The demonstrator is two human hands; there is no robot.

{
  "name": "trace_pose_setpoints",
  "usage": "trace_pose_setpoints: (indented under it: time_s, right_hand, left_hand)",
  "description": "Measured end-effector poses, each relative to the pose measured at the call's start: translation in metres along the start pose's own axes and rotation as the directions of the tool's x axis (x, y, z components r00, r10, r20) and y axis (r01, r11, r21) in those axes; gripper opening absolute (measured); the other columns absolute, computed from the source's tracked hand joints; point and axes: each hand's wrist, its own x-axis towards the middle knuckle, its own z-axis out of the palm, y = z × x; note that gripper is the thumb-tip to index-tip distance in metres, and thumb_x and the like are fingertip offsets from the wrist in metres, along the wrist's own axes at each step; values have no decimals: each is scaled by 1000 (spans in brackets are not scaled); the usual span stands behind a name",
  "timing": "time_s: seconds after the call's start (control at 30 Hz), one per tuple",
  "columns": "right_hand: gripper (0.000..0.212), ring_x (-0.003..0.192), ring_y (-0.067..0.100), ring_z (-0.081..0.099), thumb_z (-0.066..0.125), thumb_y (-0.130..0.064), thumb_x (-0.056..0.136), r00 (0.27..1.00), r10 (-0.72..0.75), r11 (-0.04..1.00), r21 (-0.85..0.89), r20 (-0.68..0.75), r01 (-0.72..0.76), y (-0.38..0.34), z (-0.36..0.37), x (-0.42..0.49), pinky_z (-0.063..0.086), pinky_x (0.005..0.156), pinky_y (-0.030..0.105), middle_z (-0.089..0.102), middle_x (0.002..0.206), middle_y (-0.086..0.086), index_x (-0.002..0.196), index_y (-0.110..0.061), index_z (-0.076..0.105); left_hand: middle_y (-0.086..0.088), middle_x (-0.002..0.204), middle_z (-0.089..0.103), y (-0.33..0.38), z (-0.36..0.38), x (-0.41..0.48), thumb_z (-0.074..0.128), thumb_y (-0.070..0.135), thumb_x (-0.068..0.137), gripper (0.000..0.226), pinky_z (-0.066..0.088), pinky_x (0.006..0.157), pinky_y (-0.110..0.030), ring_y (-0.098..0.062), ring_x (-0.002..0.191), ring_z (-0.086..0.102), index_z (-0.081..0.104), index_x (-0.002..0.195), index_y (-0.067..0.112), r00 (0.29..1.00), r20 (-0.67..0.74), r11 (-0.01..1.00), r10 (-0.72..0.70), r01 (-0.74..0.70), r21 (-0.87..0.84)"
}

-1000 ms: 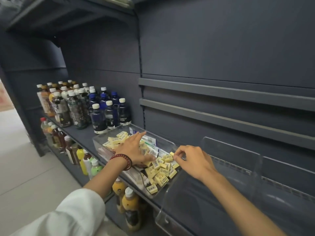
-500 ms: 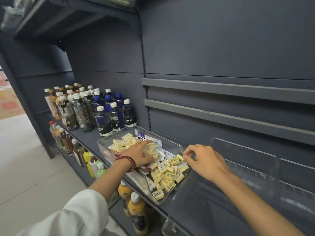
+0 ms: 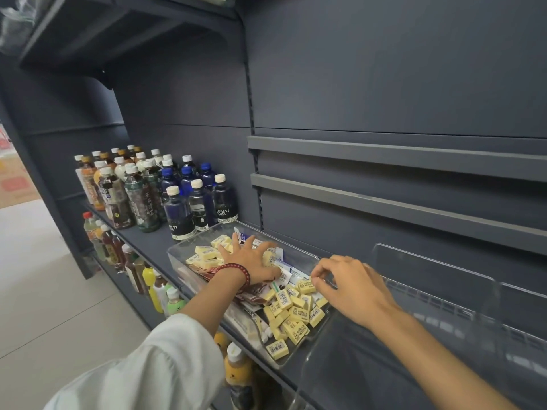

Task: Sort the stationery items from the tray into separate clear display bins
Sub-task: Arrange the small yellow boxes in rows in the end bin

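Currently pinning the pile point(image 3: 204, 252) in the tray point(image 3: 173, 251) under a splayed, flat left hand point(image 3: 250, 258), likely to steady clutter, and pinching one yellow eraser point(image 3: 306, 287) with the right hand point(image 3: 352, 288) at tray's right end, just beside the clear bin point(image 3: 429, 270) for short transfer.

Clear glossy plastic tray point(image 3: 177, 255); matt grey shelf point(image 3: 154, 241) (looks metal); plastic-wrapped erasers point(image 3: 299, 315).

The left hand point(image 3: 251, 258) hides part of the packets point(image 3: 255, 292) beneath it. The clear display bin point(image 3: 429, 267) runs off the right edge. Labels on the erasers point(image 3: 297, 315) are too small to read; whether the right hand point(image 3: 352, 288) pinches one is unclear.
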Motion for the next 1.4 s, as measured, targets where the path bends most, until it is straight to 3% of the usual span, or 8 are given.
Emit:
trace_pose_setpoints:
  time_s: [0.27, 0.4, 0.6, 0.7, 0.83, 1.03, 1.13, 1.4]
  right_hand:
    - [16, 103, 5, 57, 51, -39, 96, 1000, 20, 1000, -4, 5, -20, 7, -3, 1, 46, 95, 34, 61, 105, -18, 106, -35, 63]
    - [15, 102, 6, 57, 51, -37, 96, 1000, 16, 1000, -6, -1, -16, 5, -2, 3, 46, 95, 34, 61, 105, -17, 105, -35, 63]
    - [15, 102, 6, 57, 52, -37, 95, 1000, 4, 1000, 5, -13, -4, 3, -1, 6, 47, 94, 33, 61, 104, -17, 104, -35, 63]
    - [15, 101, 6, 57, 52, -36, 96, 1000, 1, 1000, 4, -10, -1, 2, 0, 7, 47, 95, 34, 61, 104, -17, 104, -34, 63]
    - [14, 101, 6, 57, 51, -36, 96, 1000, 2, 1000, 9, -3, -2, 1, 0, 9, 46, 95, 34, 60, 103, -18, 104, -35, 63]
    - [16, 90, 2, 50, 51, -37, 96, 1000, -2, 1000, -3, -3, 2, 2, 3, 13, 45, 94, 30, 54, 97, -20, 106, -35, 63]
    - [17, 86, -2, 46, 50, -37, 97, 1000, -18, 1000, 0, -2, 18, 1, 8, 12, 45, 95, 28, 53, 97, -21, 107, -35, 63]
    - [16, 90, 0, 53, 53, -36, 96, 997, -36, 999, 0, 74, 36, 3, 21, 12, 47, 89, 26, 62, 107, -19, 107, -35, 64]
  left_hand:
    - [-3, 136, 43, 11, 5, -3, 44, 53, 87, 39, 43, 97, -49, -31, 126, 40, 47, 121, 34, 986, -91, 985, 138, -127, 116]
    - [0, 129, 50, 3, 2, -1, 52, 58, 84, 42, 45, 96, -44, -28, 122, 43, 52, 117, 33, 984, -91, 984, 152, -142, 109]
    - [-2, 104, 59, -6, -9, 2, 62, 26, 85, 6, 46, 75, -25, -15, 86, 55, 56, 84, 23, 919, -393, 865, -30, -173, -471]
    - [-5, 102, 60, -21, -11, 3, 56, 12, 86, 14, 46, 78, -27, -18, 84, 55, 55, 78, 22, 883, -451, 889, -130, -97, -447]
    - [-10, 119, 53, -32, 1, 4, 51, 6, 89, 23, 49, 75, -29, -20, 81, 53, 55, 105, 22, 937, -318, 944, -148, 38, -327]
    - [-2, 154, 19, -29, 8, 9, 44, 61, 88, 63, 31, 106, -56, -31, 141, 21, 25, 143, 36, 982, -153, 984, -112, 88, -156]
    - [-6, 158, 9, -32, 11, 19, 41, 75, 80, 80, 19, 110, -60, -38, 144, 7, 15, 146, 39, 990, -28, 981, -136, 131, -140]
    - [-12, 144, 37, -43, 2, 21, 43, 88, 65, 96, 34, 104, -48, -40, 129, 32, 19, 143, 37, 996, -27, 984, -86, 89, 153]
